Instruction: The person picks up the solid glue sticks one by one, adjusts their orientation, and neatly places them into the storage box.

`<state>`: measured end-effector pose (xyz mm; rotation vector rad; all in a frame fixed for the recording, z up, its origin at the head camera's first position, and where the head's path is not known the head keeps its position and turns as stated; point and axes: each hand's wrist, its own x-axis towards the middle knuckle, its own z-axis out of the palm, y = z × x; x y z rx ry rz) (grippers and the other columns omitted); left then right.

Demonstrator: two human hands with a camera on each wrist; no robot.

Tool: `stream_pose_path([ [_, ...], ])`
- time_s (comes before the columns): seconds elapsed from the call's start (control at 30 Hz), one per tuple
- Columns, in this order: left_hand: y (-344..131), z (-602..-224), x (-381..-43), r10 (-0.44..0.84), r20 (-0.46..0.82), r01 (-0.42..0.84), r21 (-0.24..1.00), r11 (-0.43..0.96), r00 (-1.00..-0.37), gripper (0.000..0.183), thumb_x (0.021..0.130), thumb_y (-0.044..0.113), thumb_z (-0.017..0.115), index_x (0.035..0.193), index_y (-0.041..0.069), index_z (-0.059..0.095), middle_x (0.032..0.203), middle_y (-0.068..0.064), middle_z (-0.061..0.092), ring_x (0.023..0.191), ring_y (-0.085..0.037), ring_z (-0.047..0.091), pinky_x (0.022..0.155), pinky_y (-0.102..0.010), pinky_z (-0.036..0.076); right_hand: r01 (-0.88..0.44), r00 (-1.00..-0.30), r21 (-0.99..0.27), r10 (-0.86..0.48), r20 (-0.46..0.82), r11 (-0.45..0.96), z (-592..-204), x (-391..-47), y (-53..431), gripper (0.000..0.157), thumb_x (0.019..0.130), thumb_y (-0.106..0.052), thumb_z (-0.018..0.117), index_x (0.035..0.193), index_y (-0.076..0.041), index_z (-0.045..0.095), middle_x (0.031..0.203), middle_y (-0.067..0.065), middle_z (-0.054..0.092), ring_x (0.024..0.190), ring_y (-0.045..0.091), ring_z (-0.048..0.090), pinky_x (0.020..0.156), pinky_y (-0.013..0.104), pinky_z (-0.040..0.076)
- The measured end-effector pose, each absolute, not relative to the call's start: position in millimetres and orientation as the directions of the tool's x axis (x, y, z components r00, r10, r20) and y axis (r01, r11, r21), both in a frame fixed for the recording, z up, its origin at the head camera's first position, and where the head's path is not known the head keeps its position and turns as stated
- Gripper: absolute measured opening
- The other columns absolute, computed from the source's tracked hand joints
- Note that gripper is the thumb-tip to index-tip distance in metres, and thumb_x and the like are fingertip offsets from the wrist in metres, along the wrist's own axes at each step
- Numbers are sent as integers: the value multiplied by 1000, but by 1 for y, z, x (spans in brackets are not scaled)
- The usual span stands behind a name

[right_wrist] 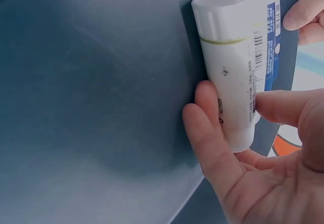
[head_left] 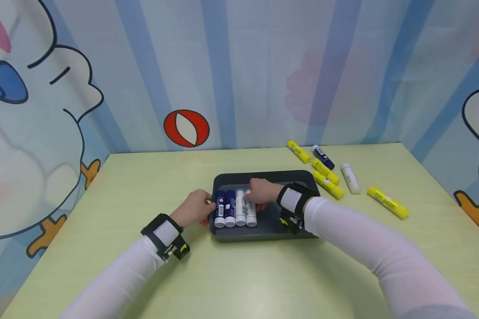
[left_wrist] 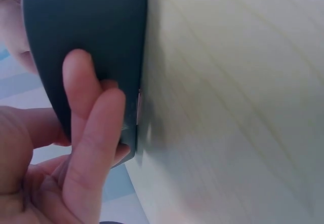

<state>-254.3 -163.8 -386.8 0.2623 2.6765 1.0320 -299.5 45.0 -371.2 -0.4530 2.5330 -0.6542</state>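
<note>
A dark grey tray (head_left: 263,237) sits on the table with a row of glue sticks standing side by side in its left part. From the left, the row has two dark blue glue sticks (head_left: 230,207) and a white glue stick (head_left: 240,208), then a second white glue stick (right_wrist: 227,77) at its right end. My right hand (head_left: 265,191) pinches that last white stick between thumb and fingers. At the tray's left end, my left hand (head_left: 193,207) grips the rim, its fingers (left_wrist: 98,127) against the outer wall in the left wrist view.
Right of the tray lie several yellow glue sticks (head_left: 388,202), a dark blue glue stick (head_left: 323,157) and a white glue stick (head_left: 350,178). A striped, cartoon-printed cloth (head_left: 251,75) stands behind the pale table (head_left: 239,279). Both wrists wear strapped cameras.
</note>
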Motion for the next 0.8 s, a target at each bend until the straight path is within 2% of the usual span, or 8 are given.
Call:
stream_pose_path([
  [0.13,-163,-386,-254,259,-176,76,673,735,-950,25,95,2,51,112,-11,64,61,-8,66,46,-18,63,47,-26,51,-199,-826,-523,-429,-366,829,-370,-299,45,17,100,-18,54,98,0,52,75,10,63,58,17,63,60,31,56],
  [0.23,-163,-384,-254,252,-196,58,670,740,-948,26,95,3,51,114,-11,63,60,-8,65,46,-17,63,46,-25,50,-200,-822,-525,-433,-368,827,-367,-297,45,18,100,-18,54,97,0,53,76,10,64,60,19,65,61,31,56],
  [0.43,-162,-384,-254,233,-223,28,662,749,-947,25,96,4,52,113,-9,63,59,-7,64,46,-16,62,45,-24,49,-175,-826,-538,-420,-375,824,-365,-295,48,30,99,-21,56,114,5,52,81,10,63,68,22,68,63,31,56],
  [0.6,-162,-385,-254,230,-223,22,670,742,-947,25,96,4,52,113,-9,63,61,-8,65,47,-16,62,47,-26,51,-160,-826,-561,-421,-375,812,-363,-294,53,39,99,-23,58,122,7,50,82,11,65,69,22,68,65,31,56],
  [0.8,-163,-385,-253,232,-216,27,673,739,-948,25,96,5,52,112,-8,64,61,-8,65,47,-16,63,47,-25,50,-167,-811,-612,-460,-361,773,-355,-289,69,47,100,-23,55,133,9,43,91,14,67,79,24,69,74,33,55],
])
